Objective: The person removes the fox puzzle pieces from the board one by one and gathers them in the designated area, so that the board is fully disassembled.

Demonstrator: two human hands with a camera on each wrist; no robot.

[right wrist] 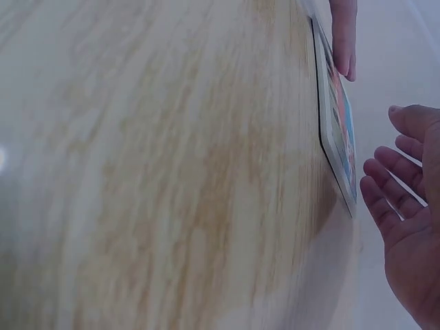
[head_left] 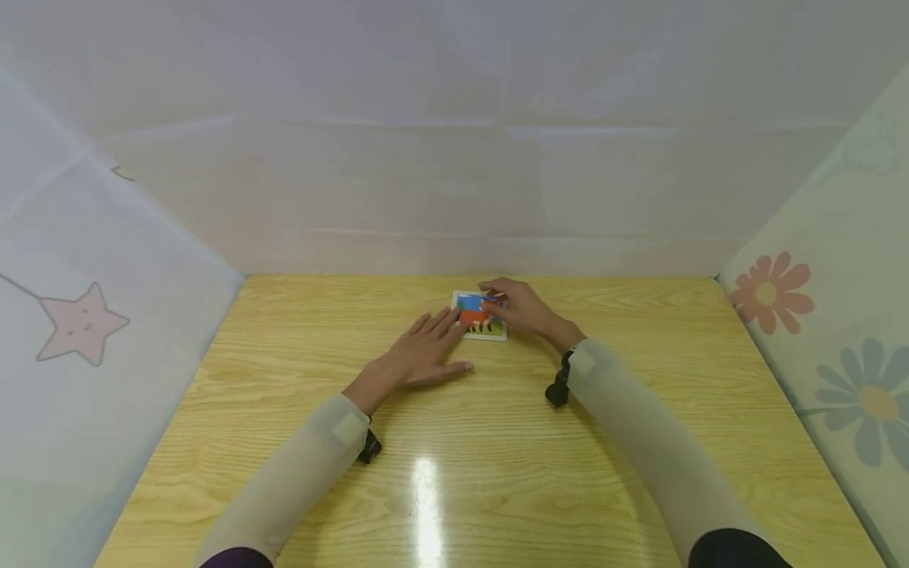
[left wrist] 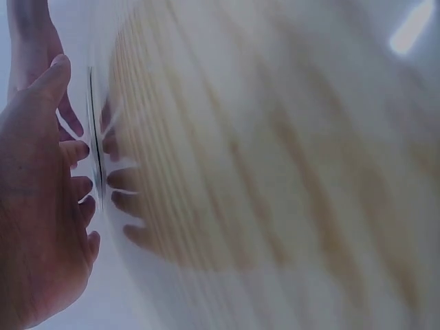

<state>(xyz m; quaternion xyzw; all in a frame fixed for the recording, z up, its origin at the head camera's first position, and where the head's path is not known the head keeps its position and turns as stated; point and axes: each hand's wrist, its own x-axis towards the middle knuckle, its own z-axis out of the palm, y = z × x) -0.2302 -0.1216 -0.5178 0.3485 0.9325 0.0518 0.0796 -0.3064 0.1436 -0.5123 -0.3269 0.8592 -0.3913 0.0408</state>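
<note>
Both hands [head_left: 426, 351] [head_left: 521, 308] touch the puzzle board [head_left: 481, 315] — flat (on table [head_left: 284, 410]).

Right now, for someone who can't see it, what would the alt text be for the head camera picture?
Two hands meet at a small colourful picture board lying flat on a wooden table. The left hand lies flat with straight fingers at the board's edge; the right hand hovers over its far side, fingers bent.
</note>
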